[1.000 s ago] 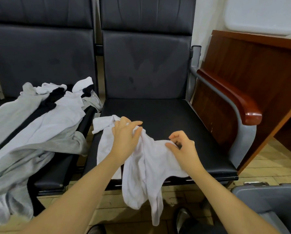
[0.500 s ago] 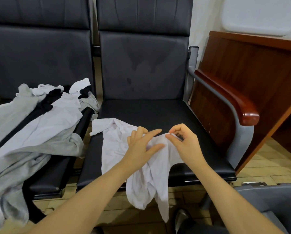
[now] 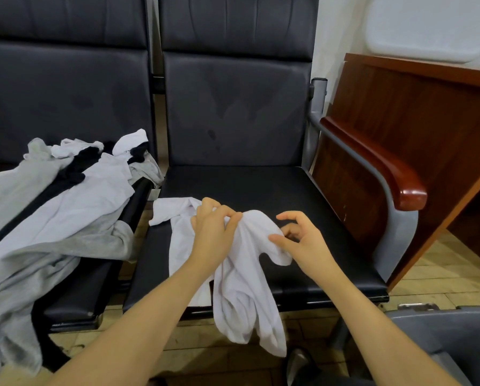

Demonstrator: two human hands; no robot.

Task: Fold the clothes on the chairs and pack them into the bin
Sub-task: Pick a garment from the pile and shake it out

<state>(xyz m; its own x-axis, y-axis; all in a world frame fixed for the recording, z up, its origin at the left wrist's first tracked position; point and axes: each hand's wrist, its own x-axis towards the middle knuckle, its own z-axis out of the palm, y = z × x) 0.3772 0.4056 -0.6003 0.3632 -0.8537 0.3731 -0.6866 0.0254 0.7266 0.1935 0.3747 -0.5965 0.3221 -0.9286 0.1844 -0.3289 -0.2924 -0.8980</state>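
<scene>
A white garment was found draped over the front edge of the right-hand chair seat, its lower part hanging free toward the floor. The rear half of the seat was left uncovered, bounded on the right by a wooden armrest and at the back by the dark backrest. A pile of grey, white and black clothes was spread over the neighbouring left seat, spilling past its front edge. A grey bin was seen at lower right, just beside the seat corner. The left hand was clamped on a bunched fold of the garment. The right hand was held close beside it, its thumb touching the cloth, fingers loosely curled and not gripping.
</scene>
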